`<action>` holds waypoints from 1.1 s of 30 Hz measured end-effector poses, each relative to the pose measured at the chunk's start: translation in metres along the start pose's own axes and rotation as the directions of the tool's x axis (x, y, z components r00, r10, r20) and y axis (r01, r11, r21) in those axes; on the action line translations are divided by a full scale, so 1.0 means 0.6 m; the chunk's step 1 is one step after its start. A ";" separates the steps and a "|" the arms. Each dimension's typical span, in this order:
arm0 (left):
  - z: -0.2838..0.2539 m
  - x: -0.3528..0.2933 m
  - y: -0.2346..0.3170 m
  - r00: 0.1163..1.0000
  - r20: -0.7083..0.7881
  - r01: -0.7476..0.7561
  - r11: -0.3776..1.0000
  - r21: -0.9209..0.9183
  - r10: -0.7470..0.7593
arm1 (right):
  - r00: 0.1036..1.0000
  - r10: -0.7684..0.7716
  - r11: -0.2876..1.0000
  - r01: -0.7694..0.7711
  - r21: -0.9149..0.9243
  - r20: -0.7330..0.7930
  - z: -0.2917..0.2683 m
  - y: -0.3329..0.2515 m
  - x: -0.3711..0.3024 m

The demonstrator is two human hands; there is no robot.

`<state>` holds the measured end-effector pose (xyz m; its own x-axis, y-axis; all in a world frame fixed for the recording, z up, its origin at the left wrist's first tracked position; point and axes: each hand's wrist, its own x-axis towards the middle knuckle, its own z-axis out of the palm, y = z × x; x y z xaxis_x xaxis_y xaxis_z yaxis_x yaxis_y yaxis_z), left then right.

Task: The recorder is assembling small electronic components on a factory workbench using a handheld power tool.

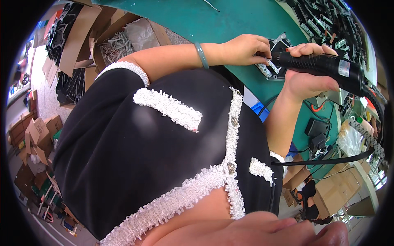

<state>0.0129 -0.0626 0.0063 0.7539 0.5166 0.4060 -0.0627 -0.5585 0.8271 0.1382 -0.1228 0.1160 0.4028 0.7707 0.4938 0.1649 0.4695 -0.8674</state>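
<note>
Spanning the far part of the scene, the green counter [230,20] carries a small black panel with pale metal brackets [274,67] at its right side. Cardboard boxes [102,37] stand far left. The right hand [305,74] has its grip clamped around a black electric screwdriver [324,65], tip at the panel. The left hand [246,49], a green bangle [201,55] on its wrist, pinches a bracket on that panel, fingers together.
</note>
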 end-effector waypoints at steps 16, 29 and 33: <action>-0.115 0.020 0.056 0.995 -0.020 -0.097 0.993 0.064 0.098 | 0.995 -0.046 0.883 0.082 0.463 -0.088 -0.154 -0.081 -0.086; -0.344 0.270 -0.069 0.999 -0.024 0.049 0.976 0.212 -0.045 | 0.922 -0.097 0.994 0.071 -0.082 -0.374 -0.229 -0.055 -0.156; -0.317 0.257 -0.135 0.994 -0.092 -0.020 0.938 0.346 0.055 | 0.947 -0.071 0.997 0.067 -0.024 -0.314 -0.234 -0.047 -0.146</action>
<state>0.0097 0.1857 0.0760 0.6858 0.5427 0.4850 0.1525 -0.7587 0.6334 0.2249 -0.2641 0.0883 0.6525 0.5607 0.5098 0.2130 0.5098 -0.8335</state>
